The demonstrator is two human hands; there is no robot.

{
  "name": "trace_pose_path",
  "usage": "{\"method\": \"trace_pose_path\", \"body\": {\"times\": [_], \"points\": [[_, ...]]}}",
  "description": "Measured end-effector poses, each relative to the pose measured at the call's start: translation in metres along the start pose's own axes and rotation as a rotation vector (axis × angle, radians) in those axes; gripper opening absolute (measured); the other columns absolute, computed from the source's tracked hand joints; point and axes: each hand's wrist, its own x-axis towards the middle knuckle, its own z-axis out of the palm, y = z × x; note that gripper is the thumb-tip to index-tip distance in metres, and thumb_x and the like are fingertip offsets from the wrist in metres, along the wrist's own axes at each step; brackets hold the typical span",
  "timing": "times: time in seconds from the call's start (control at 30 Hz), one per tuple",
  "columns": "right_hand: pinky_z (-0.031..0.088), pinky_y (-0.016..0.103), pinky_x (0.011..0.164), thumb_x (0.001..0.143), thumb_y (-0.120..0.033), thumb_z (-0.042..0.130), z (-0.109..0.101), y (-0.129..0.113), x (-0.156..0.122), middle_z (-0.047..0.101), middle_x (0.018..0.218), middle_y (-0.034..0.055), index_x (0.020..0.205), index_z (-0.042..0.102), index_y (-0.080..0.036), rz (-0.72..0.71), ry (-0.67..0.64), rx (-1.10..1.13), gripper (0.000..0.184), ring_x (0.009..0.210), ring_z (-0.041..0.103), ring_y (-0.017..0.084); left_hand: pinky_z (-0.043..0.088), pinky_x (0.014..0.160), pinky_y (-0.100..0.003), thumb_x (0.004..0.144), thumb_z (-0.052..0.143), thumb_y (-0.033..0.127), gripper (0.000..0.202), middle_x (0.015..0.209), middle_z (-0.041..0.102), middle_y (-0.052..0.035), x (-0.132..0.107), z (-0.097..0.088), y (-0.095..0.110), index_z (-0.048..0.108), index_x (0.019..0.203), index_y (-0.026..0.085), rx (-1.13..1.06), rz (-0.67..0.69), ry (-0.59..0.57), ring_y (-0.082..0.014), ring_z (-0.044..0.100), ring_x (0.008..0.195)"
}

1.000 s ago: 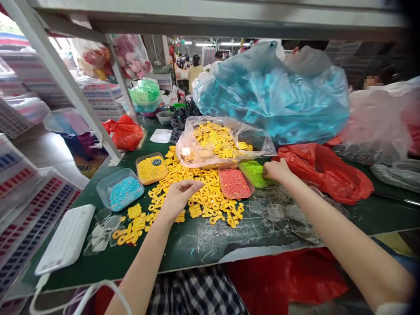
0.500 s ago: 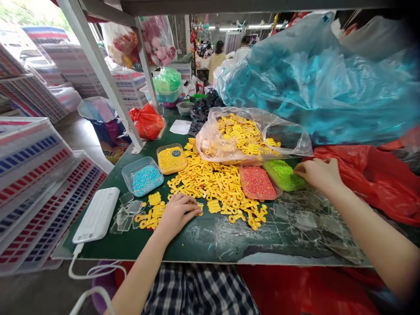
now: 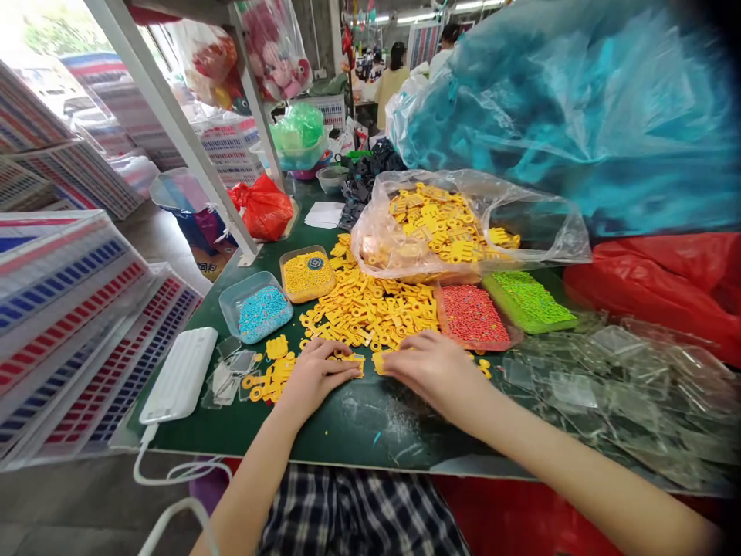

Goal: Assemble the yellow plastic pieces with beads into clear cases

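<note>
A pile of yellow plastic pieces point(image 3: 394, 305) is being borne by the green bench point(image 3: 341, 432). At the pile's near edge, one yellow piece point(image 3: 356, 364) is being touched by the curled fingers of the left hand point(image 3: 316, 378). Just right of it, along the same edge, a second yellow piece point(image 3: 378, 363) is being touched by the fingertips of the right hand point(image 3: 434, 374). Whether either piece is being gripped by the hands cannot be told, as the fingers are partly being hidden. The pile is being flanked on its left by a tray of yellow beads point(image 3: 312, 296) and a tray of blue beads point(image 3: 228, 297), and on its right by a tray of red beads point(image 3: 512, 340) and, farther off, a tray of green beads point(image 3: 505, 307). Behind the pile, more pieces are being held in a clear bag point(image 3: 373, 232).
</note>
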Motion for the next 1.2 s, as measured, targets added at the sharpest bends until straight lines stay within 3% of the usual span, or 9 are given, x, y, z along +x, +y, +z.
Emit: {"method": "trace_pose_path", "body": {"times": [0.13,0.23,0.57,0.7,0.87,1.2], "points": [[0.032,0.032,0.071,0.092,-0.022,0.06,0.038,-0.009,0.014,0.066,0.07,-0.0004,0.076,0.065,-0.02,-0.068,-0.13,0.007,0.018,0.074,0.056,0.016,0.048,0.092,-0.041,0.091,0.059,0.04,0.02,0.109,0.069,-0.0028,0.0,0.0,-0.001,0.076,0.099,0.034,-0.043,-0.029,0.005,-0.022,0.053,0.099],[0.032,0.033,0.073,0.092,-0.022,0.061,0.048,-0.005,0.015,0.066,0.069,-0.0008,0.076,0.064,-0.02,-0.092,-0.121,0.005,0.016,0.077,0.055,0.017,0.048,0.093,-0.041,0.092,0.057,0.04,0.022,0.107,0.07,-0.0025,-0.001,-0.001,0.0,0.077,0.098,0.032,-0.087,-0.07,0.058,-0.0225,0.054,0.099],[0.03,0.032,0.073,0.093,-0.019,0.059,0.052,-0.002,0.005,0.069,0.078,-0.0004,0.085,0.066,-0.017,-0.094,0.036,0.089,0.011,0.079,0.052,0.018,0.046,0.09,-0.038,0.092,0.056,0.043,0.024,0.106,0.068,-0.0043,0.001,0.005,0.002,0.076,0.101,0.032,-0.03,-0.014,0.072,-0.0218,0.052,0.097],[0.03,0.033,0.073,0.092,-0.019,0.059,0.054,0.0,0.003,0.069,0.079,-0.0005,0.084,0.066,-0.018,-0.08,0.04,0.098,0.011,0.078,0.051,0.018,0.046,0.083,-0.034,0.089,0.059,0.044,0.022,0.094,0.059,-0.0043,0.003,0.007,0.0,0.074,0.104,0.037,0.006,-0.024,0.061,-0.0202,0.049,0.09],[0.031,0.033,0.075,0.093,-0.019,0.058,0.054,0.001,0.001,0.07,0.081,-0.0009,0.085,0.066,-0.018,-0.098,0.013,0.108,0.011,0.08,0.052,0.018,0.045,0.084,-0.034,0.09,0.059,0.044,0.022,0.096,0.058,-0.0038,0.006,0.008,-0.002,0.073,0.106,0.038,0.004,-0.001,0.013,-0.0196,0.048,0.089],[0.032,0.033,0.072,0.095,-0.023,0.056,0.056,0.001,0.001,0.07,0.079,-0.0013,0.085,0.067,-0.019,-0.077,0.096,0.125,0.015,0.077,0.053,0.017,0.046,0.079,-0.032,0.091,0.051,0.051,0.033,0.09,0.068,-0.0031,0.005,0.002,0.002,0.076,0.1,0.031,-0.028,0.026,0.141,-0.0184,0.053,0.084]]}}
